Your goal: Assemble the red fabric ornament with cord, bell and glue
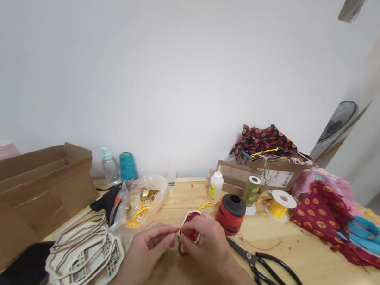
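Just in front of the thread spool, my left hand (153,245) and my right hand (210,243) meet with their fingertips almost touching. Between and behind them is a small red patterned piece (191,218) with a pale rim, partly covered by my right fingers. My right hand is closed at this piece. The thumb and forefinger of my left hand pinch at its left edge; what lies between them is too small to name. A round gold-brown object (182,249) shows below my right fingertips. Yellow twisted cord (207,205) runs out behind the piece.
Black-handled scissors (264,269) lie right of my right hand, beside a red thread spool (230,215). A glue bottle (215,185) and yellow cord spool (278,206) stand behind. To the left are stacked pale cut-out frames (85,257), a plastic bag (147,197) and a cardboard box (21,204).
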Motion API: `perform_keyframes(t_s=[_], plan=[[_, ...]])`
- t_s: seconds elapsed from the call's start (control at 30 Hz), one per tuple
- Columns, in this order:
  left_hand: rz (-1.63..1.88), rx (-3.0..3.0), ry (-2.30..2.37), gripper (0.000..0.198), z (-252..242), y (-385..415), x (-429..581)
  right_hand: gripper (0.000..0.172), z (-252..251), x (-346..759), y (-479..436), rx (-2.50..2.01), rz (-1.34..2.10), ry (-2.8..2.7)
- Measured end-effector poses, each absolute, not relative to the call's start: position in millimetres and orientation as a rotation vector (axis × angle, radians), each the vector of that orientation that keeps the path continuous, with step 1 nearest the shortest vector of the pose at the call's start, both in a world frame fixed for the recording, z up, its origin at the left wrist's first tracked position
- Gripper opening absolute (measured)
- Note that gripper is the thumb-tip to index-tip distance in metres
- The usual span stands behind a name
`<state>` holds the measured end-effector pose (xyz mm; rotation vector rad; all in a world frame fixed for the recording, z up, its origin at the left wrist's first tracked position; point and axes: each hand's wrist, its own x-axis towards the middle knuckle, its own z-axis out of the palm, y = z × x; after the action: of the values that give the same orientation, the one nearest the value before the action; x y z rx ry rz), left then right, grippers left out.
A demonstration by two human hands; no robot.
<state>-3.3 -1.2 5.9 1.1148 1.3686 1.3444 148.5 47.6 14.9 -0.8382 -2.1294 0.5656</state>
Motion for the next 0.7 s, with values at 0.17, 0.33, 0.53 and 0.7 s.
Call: perform_keyframes(t_s=[0.17, 0.33, 0.53, 0.7], plan=[[1.330, 1.163, 1.355, 0.015, 6.6, -1.4, -3.0, 0.010, 14.7, 147.6, 48.3, -0.843, 0.558, -2.126], [1.325, 1.169, 1.378, 0.014, 9.1, -1.6, -2.4, 0.008, 16.3, 148.3, 46.5, -0.852, 0.545, -2.138], [1.300, 1.139, 1.375, 0.011, 12.9, 0.3, 0.3, 0.007, 14.6, 147.1, 46.7, -0.815, 0.403, -2.203], [1.230, 1.130, 1.413, 0.013, 12.3, -0.2, 2.5, 0.008, 15.7, 146.2, 45.7, -0.854, 0.422, -2.196]])
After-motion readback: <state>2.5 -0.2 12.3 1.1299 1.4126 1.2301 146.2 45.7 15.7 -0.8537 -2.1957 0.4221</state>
